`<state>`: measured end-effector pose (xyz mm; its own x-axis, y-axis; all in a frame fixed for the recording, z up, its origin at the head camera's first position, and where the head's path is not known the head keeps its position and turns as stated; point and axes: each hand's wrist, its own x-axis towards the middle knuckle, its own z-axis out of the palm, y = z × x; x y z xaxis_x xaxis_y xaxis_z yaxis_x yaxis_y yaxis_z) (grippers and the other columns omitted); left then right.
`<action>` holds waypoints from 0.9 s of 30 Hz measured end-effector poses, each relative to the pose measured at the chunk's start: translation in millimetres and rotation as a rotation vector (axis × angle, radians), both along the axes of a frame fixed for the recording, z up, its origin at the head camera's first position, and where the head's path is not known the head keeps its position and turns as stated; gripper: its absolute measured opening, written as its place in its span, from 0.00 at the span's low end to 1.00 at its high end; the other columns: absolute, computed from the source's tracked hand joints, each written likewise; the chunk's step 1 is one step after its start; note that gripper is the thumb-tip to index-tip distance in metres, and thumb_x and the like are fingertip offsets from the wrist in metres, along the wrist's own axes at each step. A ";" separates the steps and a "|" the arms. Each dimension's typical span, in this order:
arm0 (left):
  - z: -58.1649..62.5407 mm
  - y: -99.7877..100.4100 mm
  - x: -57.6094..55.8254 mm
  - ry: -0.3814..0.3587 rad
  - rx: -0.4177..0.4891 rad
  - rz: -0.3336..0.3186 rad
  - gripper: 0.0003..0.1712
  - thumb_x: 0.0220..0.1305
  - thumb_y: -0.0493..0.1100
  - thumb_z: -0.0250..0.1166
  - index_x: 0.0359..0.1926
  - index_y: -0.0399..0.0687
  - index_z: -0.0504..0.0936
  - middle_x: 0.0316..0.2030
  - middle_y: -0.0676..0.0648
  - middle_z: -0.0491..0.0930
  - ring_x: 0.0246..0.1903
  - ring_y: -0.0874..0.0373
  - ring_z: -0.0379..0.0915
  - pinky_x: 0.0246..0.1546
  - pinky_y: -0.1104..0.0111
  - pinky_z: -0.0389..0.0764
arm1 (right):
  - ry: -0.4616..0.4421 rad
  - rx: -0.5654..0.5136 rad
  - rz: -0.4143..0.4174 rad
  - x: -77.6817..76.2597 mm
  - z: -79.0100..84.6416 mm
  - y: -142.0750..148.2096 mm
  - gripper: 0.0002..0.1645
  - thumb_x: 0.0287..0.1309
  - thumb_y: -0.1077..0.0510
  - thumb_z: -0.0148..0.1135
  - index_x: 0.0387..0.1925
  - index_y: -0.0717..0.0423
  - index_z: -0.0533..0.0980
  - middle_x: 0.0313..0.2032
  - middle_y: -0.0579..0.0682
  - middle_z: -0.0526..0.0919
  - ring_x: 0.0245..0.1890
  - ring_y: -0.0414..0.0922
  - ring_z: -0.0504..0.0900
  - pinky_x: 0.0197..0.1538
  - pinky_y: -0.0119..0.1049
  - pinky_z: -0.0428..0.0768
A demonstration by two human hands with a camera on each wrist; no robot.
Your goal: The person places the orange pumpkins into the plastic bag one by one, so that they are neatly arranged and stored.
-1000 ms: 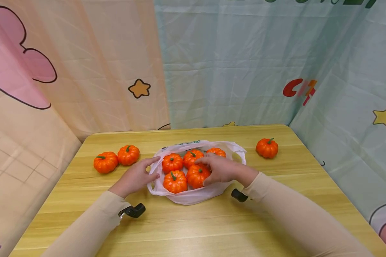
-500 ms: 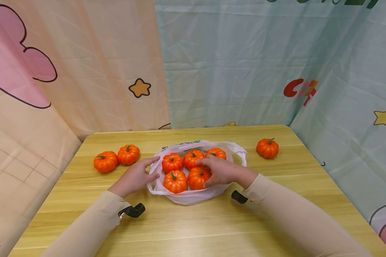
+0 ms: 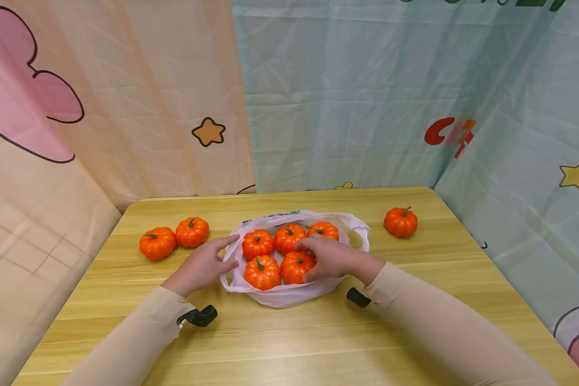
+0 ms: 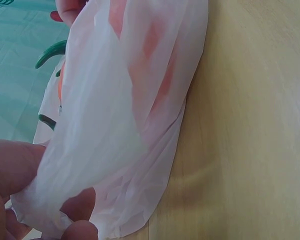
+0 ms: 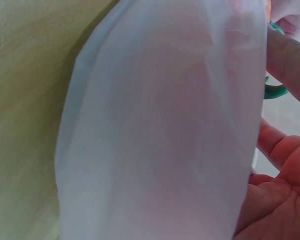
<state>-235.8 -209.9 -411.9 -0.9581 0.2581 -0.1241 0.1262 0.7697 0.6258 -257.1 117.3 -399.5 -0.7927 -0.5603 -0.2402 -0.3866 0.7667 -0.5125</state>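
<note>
Orange pumpkins (image 3: 262,276): five inside the plastic bag (image 3: 289,297), two left and one right of it on the tabletop (image 3: 280,343).
Left hand (image 3: 206,266): fingers and thumb gripping the bag's left edge.
Right hand (image 3: 335,256): fingers curled partway round the front-right pumpkin (image 3: 294,268).
Bag work: likely positioning that pumpkin; next move calls for a steady rim.

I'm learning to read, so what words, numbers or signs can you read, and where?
No whole word is readable.
Curtain, top: green letters, cut off.
Curtain, right: red shape, maybe "C"; marks beside it unclear.
Bag: rim print too small to read.
</note>
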 end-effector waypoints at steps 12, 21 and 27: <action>1.2 0.6 1.0 0.009 0.002 0.000 0.41 0.69 0.48 0.71 0.79 0.50 0.67 0.31 0.46 0.67 0.20 0.58 0.60 0.24 0.69 0.65 | -0.008 -0.016 -0.016 1.5 -1.3 -2.8 0.39 0.53 0.53 0.83 0.66 0.48 0.77 0.62 0.52 0.76 0.60 0.49 0.77 0.71 0.49 0.74; -1.1 0.4 -1.0 0.008 -0.011 -0.001 0.41 0.69 0.49 0.71 0.79 0.51 0.67 0.30 0.46 0.66 0.19 0.58 0.60 0.24 0.70 0.66 | -0.012 -0.029 -0.018 1.1 -2.3 -2.6 0.39 0.52 0.53 0.83 0.65 0.49 0.77 0.62 0.52 0.76 0.60 0.49 0.77 0.71 0.49 0.74; -1.3 0.8 -1.3 0.006 -0.013 0.007 0.41 0.69 0.48 0.71 0.79 0.52 0.67 0.29 0.47 0.66 0.19 0.57 0.62 0.23 0.70 0.66 | -0.023 -0.032 -0.023 -0.7 -4.2 -1.9 0.39 0.52 0.53 0.83 0.65 0.49 0.77 0.63 0.51 0.76 0.60 0.49 0.77 0.71 0.49 0.74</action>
